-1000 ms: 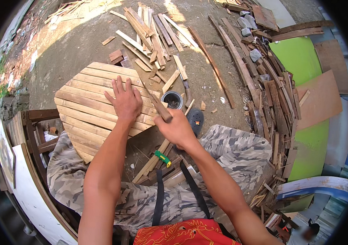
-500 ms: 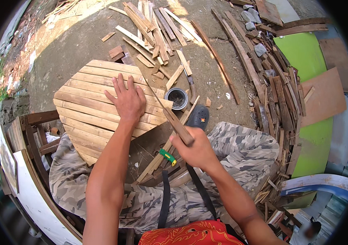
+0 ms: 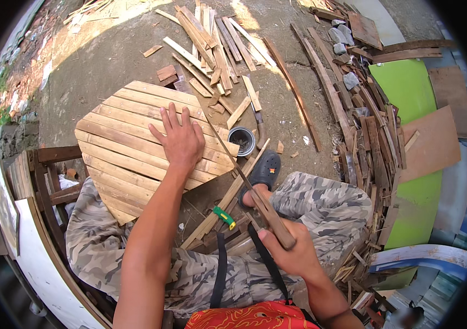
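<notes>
The knife (image 3: 255, 192) had been drawn back, gripped in the closed right hand (image 3: 293, 252); the slatted panel (image 3: 134, 145) was pressed under the spread left hand (image 3: 181, 140), freeing its edge.

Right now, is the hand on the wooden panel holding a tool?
No, the left hand lies flat and empty on the slatted wooden panel.

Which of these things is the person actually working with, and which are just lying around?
In use:
- left hand, pressed flat on the slatted wooden panel
- right hand, gripping the handle of a long knife whose blade reaches to the panel's edge

Lying about:
- small round tin
- green-handled tool
- loose wooden strips
- green board
- stones
</notes>
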The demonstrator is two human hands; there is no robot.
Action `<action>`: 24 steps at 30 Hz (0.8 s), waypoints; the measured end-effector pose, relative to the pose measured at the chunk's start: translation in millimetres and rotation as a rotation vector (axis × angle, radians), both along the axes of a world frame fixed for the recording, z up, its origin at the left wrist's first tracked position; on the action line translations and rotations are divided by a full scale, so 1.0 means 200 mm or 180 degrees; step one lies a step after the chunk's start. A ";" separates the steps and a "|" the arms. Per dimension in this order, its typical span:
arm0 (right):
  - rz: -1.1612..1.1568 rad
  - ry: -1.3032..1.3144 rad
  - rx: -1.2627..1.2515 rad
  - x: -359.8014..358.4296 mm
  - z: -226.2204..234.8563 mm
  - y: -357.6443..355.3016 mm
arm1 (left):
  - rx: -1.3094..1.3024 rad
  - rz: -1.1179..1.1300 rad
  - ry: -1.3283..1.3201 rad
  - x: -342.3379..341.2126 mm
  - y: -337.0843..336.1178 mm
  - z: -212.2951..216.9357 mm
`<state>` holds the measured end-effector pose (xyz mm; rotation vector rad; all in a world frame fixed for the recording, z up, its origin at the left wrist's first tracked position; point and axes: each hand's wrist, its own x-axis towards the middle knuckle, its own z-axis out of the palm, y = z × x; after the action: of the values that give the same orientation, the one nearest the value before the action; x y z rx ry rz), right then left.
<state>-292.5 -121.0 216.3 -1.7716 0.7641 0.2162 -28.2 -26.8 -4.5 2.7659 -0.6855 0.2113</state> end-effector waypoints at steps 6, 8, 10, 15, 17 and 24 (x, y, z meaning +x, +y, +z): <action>-0.0291 0.0068 0.0289 1.05 -0.69 -0.11 | -0.0125 -0.0007 -0.0002 0.02 0.02 0.02; -0.0292 -0.0436 0.0083 0.86 -0.55 -0.06 | -0.0031 -0.0024 0.0147 0.01 0.02 0.01; -0.0267 0.0373 0.0227 0.44 -0.26 -0.02 | -0.0127 -0.0048 -0.0003 0.01 0.03 0.01; -0.0062 0.0203 0.0254 0.04 0.00 0.00 | 0.0041 -0.0040 0.0115 -0.04 0.02 0.03; -0.0087 0.0237 0.0127 0.41 -0.30 -0.06 | 0.0068 -0.0021 0.0134 -0.03 0.02 0.05; -0.0391 -0.0324 0.0276 0.75 -0.59 -0.07 | -0.0035 -0.0021 0.0167 -0.01 0.03 0.03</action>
<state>-142.8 -134.0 98.6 -1.6352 0.7756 0.0752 -30.0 -21.7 1.0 2.7480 -0.6783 0.1403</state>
